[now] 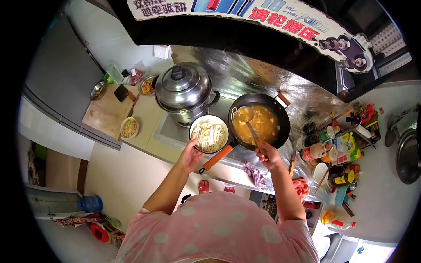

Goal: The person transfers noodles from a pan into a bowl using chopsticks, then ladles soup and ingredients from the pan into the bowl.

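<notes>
My left hand (191,157) holds a bowl of white noodles (209,135) by its near left rim, just left of the wok. In my right hand (268,156) is the handle of a ladle (246,115), whose head rests in the brown broth (263,127) at the left part of the black wok (284,115). A few pale noodles hang at the wok's left inner wall. The bowl is beside the wok's left rim, above its orange handle (218,158).
A large lidded steel pot (183,90) stands behind the bowl. At left are a cutting board (107,114) with a cleaver (121,93) and a small food bowl (129,127). Bottles and seasonings (313,151) crowd the right. A purple cloth (254,174) lies at the front edge.
</notes>
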A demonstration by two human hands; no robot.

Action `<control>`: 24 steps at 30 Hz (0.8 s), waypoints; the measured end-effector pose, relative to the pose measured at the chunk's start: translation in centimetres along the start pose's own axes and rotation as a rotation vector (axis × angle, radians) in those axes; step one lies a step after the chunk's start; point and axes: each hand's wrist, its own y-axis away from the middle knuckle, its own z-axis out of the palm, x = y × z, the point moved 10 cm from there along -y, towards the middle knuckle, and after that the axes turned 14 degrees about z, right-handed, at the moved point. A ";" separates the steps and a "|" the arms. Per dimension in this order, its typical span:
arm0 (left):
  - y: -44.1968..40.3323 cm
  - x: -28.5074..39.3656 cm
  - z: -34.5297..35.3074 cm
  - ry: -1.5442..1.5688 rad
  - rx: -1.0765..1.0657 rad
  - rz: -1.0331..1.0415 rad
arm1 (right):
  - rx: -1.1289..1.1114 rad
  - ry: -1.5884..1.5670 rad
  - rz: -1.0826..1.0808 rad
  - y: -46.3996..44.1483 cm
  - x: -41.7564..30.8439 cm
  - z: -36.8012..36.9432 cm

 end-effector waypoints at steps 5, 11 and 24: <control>-0.4 -1.4 -0.2 0.013 0.000 -0.065 | 0.024 -0.040 0.060 3.1 1.0 1.4; -1.7 -2.9 1.2 0.030 -0.058 -0.093 | 0.067 -0.008 0.054 7.1 1.4 1.7; -6.2 -6.5 5.6 -0.037 -0.151 -0.123 | 0.199 0.111 0.004 16.4 -0.6 4.5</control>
